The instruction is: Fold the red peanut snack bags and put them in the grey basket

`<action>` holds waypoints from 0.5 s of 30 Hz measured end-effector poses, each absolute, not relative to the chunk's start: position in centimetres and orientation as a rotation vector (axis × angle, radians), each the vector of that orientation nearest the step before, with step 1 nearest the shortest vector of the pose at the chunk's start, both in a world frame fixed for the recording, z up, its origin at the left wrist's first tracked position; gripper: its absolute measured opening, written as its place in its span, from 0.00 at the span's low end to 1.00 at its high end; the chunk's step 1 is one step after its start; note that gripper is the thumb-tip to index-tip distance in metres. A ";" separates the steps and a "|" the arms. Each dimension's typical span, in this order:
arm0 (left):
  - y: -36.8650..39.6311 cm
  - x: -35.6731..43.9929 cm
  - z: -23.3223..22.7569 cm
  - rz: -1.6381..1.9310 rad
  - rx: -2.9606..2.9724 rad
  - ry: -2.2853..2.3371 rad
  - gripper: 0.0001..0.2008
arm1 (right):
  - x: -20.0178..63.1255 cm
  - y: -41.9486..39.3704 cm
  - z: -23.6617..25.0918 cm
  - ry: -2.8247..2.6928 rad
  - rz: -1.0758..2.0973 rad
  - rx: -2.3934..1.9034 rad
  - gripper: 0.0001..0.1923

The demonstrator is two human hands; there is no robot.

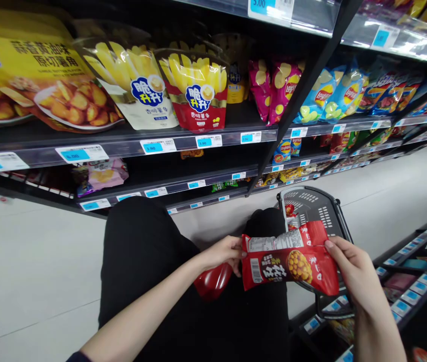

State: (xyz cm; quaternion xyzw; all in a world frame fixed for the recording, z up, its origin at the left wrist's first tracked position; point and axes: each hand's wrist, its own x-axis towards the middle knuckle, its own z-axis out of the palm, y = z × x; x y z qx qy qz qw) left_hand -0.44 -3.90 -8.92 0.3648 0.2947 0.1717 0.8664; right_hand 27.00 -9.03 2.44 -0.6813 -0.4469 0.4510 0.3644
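A red bag of peanuts is stretched between my two hands above my lap, its printed side with a barcode facing me. My left hand pinches its left end. The right end is gripped by my right hand, thumb on top of the bag. Below my left hand lies a second shiny red packet against my black trousers; whether my left fingers also hold it, I cannot tell. Behind the peanut bag stands a dark shopping basket, with a small red packet inside.
Ahead runs a black shelf carrying yellow, white and red snack pouches. Blue chip bags stand farther right. At lower right is another low shelf with price tags. Pale floor shows at left.
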 end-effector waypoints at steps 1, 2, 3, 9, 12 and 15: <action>-3.9 -0.5 -8.9 0.363 0.768 0.618 0.11 | 27.0 -9.0 2.4 -1.142 1.175 -1.753 0.17; -3.9 -0.5 -8.9 0.364 0.770 0.619 0.10 | 27.0 -8.9 2.4 -1.131 1.189 -1.753 0.17; -3.8 -0.5 -8.9 0.365 0.771 0.620 0.10 | 27.0 -8.9 2.4 -1.115 1.204 -1.752 0.18; -3.8 -0.3 -9.1 0.370 0.764 0.642 0.13 | 27.4 -9.0 2.0 -1.020 1.298 -1.687 0.17; -3.7 -0.3 -9.3 0.411 0.757 0.670 0.13 | 27.6 -9.1 2.0 -1.010 1.309 -1.650 0.16; -3.6 -0.3 -9.6 0.447 0.750 0.696 0.15 | 27.7 -9.2 2.1 -1.049 1.250 -1.658 0.17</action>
